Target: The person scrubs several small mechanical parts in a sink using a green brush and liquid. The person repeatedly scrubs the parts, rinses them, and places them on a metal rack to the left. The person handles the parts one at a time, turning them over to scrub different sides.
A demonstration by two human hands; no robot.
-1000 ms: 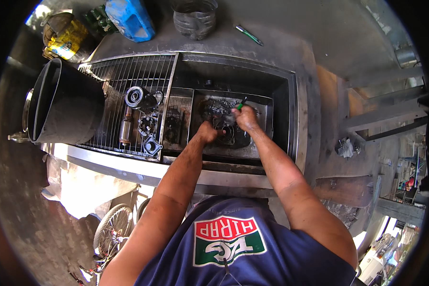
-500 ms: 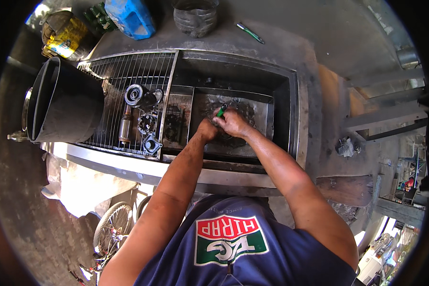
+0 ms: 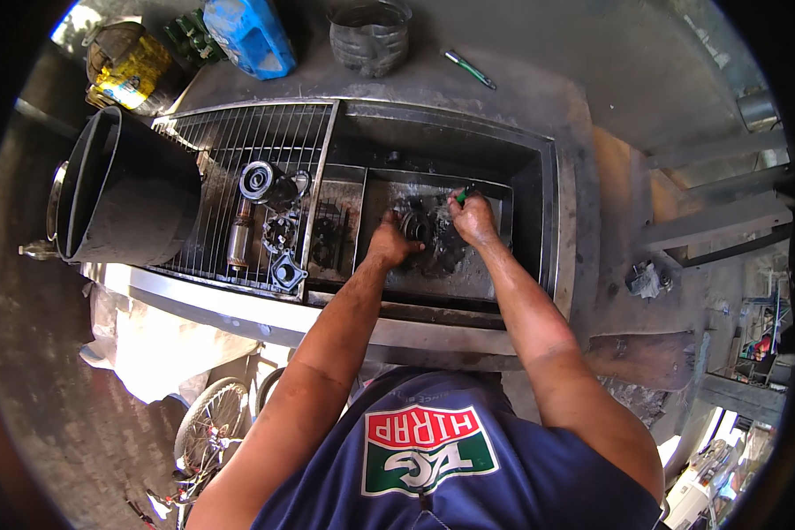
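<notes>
My left hand (image 3: 392, 242) is closed round the side of a dark, greasy ring-shaped metal part (image 3: 416, 228) low in the black metal basin (image 3: 450, 124). To its right, my right hand (image 3: 475, 218) grips a slim green-handled tool (image 3: 465, 194), whose working end I cannot make out. Wet, dirty liquid (image 3: 450, 256) lies in the inner tray around the part. Left of the basin, a wire rack (image 3: 212, 132) carries a round metal housing (image 3: 258, 179), a cylindrical armature-like part (image 3: 239, 238) and a flat metal end bracket (image 3: 286, 271).
A large black bucket (image 3: 141, 194) lies tipped at the rack's left end. Along the back stand a blue jug (image 3: 249, 37), a cut-off clear plastic container (image 3: 369, 40) and a green pen-like tool (image 3: 470, 69). A bicycle wheel (image 3: 212, 424) is below the bench's front edge.
My hands, close together before, are now apart. The right hand has moved right with the green-handled tool; the left stays by the ring-shaped part, which now shows. The whole view has shifted slightly.
</notes>
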